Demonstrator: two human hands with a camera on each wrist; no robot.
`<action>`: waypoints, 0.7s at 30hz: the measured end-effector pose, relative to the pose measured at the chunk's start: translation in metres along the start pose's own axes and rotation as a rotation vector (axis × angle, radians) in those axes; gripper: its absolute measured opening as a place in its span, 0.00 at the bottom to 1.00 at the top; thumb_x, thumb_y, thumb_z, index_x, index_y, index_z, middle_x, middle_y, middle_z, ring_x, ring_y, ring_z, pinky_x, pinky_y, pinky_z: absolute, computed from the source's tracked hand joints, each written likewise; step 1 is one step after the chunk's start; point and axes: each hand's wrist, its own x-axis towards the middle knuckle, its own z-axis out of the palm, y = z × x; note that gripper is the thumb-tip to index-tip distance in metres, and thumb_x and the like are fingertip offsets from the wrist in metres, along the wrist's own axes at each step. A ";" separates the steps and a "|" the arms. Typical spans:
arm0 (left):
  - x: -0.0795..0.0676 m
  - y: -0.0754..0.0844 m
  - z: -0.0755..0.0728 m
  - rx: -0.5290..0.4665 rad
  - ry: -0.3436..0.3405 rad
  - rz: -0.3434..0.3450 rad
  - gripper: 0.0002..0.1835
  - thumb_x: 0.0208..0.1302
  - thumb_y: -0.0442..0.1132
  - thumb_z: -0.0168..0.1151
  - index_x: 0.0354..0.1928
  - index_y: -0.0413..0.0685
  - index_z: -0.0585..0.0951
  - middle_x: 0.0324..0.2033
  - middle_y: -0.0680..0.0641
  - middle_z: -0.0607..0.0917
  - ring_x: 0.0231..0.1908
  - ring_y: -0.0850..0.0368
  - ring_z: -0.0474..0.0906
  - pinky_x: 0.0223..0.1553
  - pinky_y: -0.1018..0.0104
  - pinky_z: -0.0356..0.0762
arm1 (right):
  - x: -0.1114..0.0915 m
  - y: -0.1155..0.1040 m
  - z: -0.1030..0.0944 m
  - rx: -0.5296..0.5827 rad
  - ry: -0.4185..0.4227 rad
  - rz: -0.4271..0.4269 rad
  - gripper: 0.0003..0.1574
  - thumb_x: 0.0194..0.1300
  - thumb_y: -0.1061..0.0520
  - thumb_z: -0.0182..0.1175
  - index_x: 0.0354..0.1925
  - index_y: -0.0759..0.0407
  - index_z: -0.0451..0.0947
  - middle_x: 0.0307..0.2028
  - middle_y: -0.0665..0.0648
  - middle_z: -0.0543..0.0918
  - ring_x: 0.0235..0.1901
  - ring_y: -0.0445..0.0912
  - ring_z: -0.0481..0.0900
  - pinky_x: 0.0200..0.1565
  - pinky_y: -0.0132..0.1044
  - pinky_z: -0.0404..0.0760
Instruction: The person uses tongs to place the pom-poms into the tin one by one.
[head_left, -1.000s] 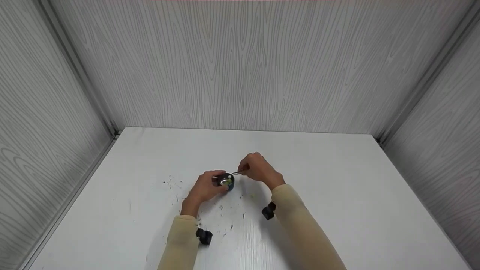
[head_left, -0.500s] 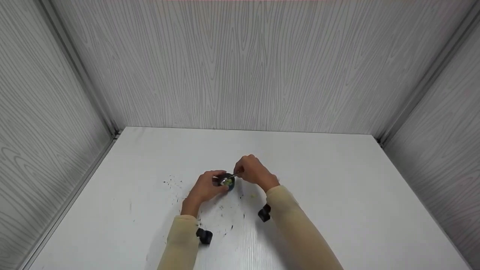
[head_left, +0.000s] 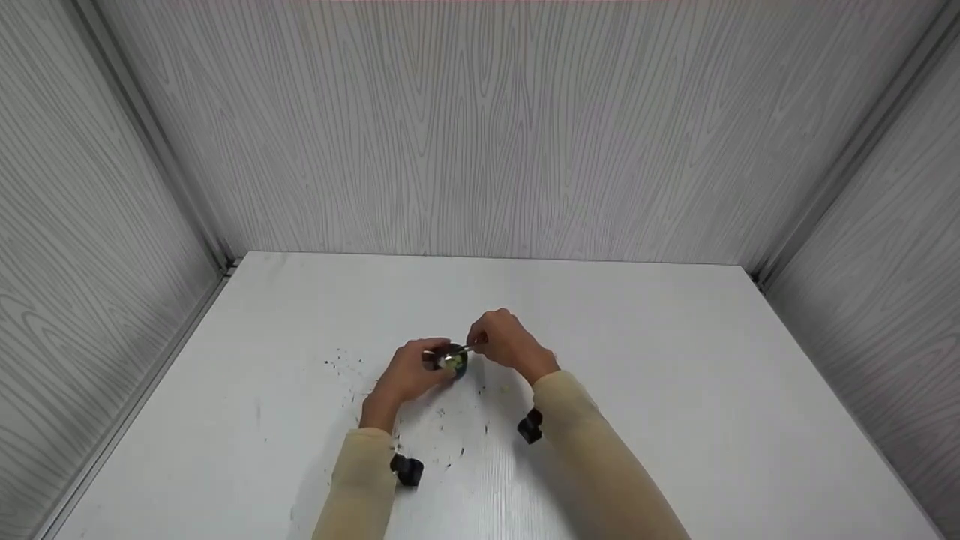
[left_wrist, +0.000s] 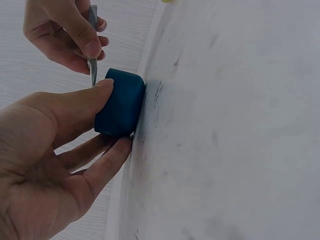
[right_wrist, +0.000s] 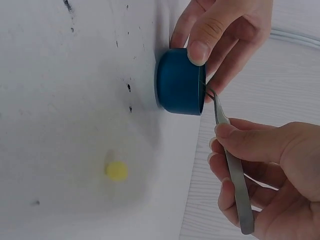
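A small blue cup stands on the white table between my hands. My left hand grips it by the sides, thumb near the rim, as the left wrist view also shows on the cup. Inside, yellow-green bits show in the head view. My right hand pinches steel tweezers with bent tips. Those tips reach in at the cup's mouth; what is between them is hidden. To the right of the cup, a small yellow ball lies on the table.
Dark flecks and scuffs mark the white tabletop around the hands. Pale wood-grain panels wall in the back and both sides. A black wrist camera sits on each sleeve, the left one nearer the front.
My right hand has moved slightly left, bringing the tweezers from the cup's rim further over its mouth. My left hand keeps its grip on the cup in the same place.
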 end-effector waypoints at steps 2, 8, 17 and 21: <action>-0.001 0.000 0.000 0.009 0.006 -0.001 0.29 0.63 0.32 0.72 0.66 0.40 0.79 0.62 0.37 0.83 0.61 0.39 0.81 0.66 0.44 0.78 | -0.001 0.002 0.000 0.003 0.000 0.001 0.07 0.67 0.66 0.67 0.42 0.62 0.91 0.40 0.60 0.91 0.37 0.48 0.86 0.43 0.44 0.88; 0.000 0.000 0.001 0.010 0.009 -0.012 0.28 0.63 0.32 0.71 0.66 0.41 0.79 0.62 0.37 0.83 0.61 0.39 0.81 0.66 0.45 0.77 | -0.008 0.009 -0.009 0.038 0.030 0.002 0.07 0.66 0.67 0.68 0.42 0.63 0.91 0.39 0.60 0.92 0.39 0.49 0.86 0.44 0.44 0.88; 0.001 0.002 0.000 -0.007 0.005 -0.031 0.29 0.64 0.32 0.72 0.68 0.41 0.78 0.64 0.37 0.81 0.62 0.39 0.80 0.67 0.45 0.77 | -0.033 0.022 -0.031 0.060 0.077 -0.017 0.07 0.65 0.68 0.68 0.40 0.63 0.91 0.38 0.60 0.91 0.39 0.49 0.87 0.42 0.43 0.88; 0.000 0.001 0.001 -0.008 -0.001 -0.034 0.29 0.64 0.32 0.72 0.68 0.41 0.78 0.64 0.37 0.81 0.62 0.39 0.80 0.66 0.45 0.77 | -0.048 0.031 -0.037 0.069 0.080 -0.014 0.06 0.64 0.67 0.69 0.40 0.62 0.91 0.37 0.59 0.91 0.36 0.47 0.87 0.39 0.41 0.88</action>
